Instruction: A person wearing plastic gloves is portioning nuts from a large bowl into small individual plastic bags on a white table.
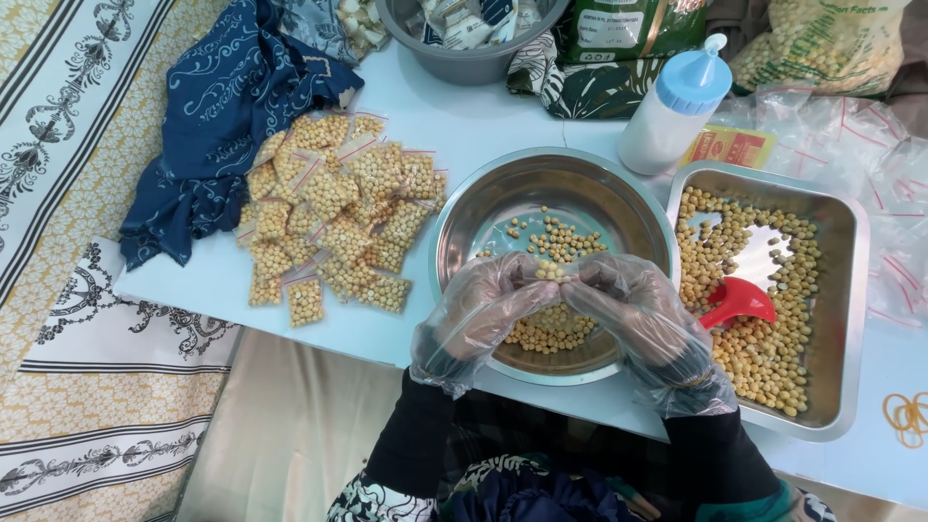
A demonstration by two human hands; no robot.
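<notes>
While both gloved hands meet over the round steel bowl, the left hand and right hand pinch a small clear bag of beans between their fingertips; fingers are curled nearly closed on it, thumbs pressed toward each other. The bag sits at the near middle of the bowl, just above the loose beans lying in the bowl bottom.

Risk, as judged: the thin plastic gloves look slippery and loose, so the bag may slide from the pinch and tip. If its mouth is unsealed (cannot tell at this size), beans would spill, most likely back into the bowl, possibly over the near rim onto the lap below. An uneven press could also leave the strip partly open.

Bag appearance: tiny, transparent, holding a small clump of pale yellow round beans, mostly hidden by fingers.

Further right, a rectangular steel tray holds more beans and a red scoop. Left of the bowl lies a pile of filled bags. Beyond stand a white squeeze bottle and a grey basin.
</notes>
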